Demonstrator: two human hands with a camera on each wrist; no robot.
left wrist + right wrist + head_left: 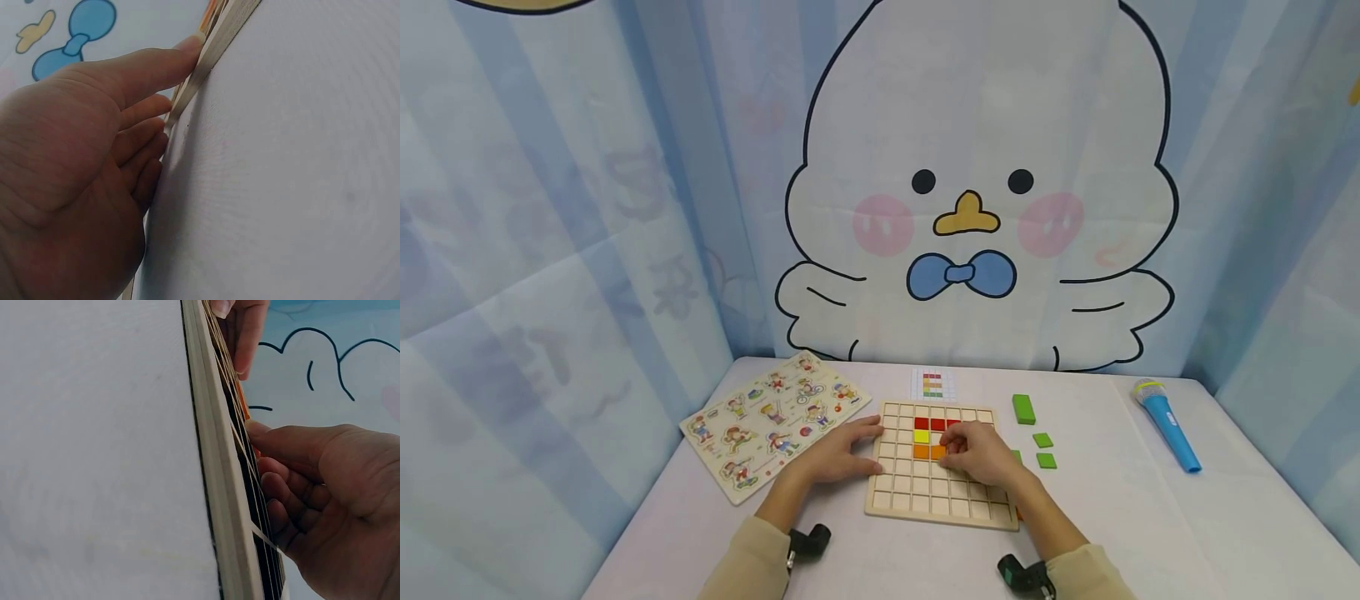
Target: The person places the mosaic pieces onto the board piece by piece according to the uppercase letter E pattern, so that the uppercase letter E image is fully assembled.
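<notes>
A wooden grid board (901, 502) lies on the table, with red tiles (936, 424) in one row, a yellow tile (921, 437) below and orange tiles (921, 452) lower still. At the board's left edge rests my left hand (838, 454), its fingers extended; in the left wrist view the thumb touches the wooden rim (219, 47). My right hand (981, 454) is over the middle of the grid, fingers bent. Between its thumb and fingers, in the right wrist view, it pinches an orange tile (257, 452), mostly hidden. The hand covers some cells.
Several green pieces (1023, 409) lie right of the board, one partly behind the right hand. A small pattern card (932, 396) sits behind the board. To the left is a picture puzzle board (756, 437); a blue microphone (1171, 429) lies far right.
</notes>
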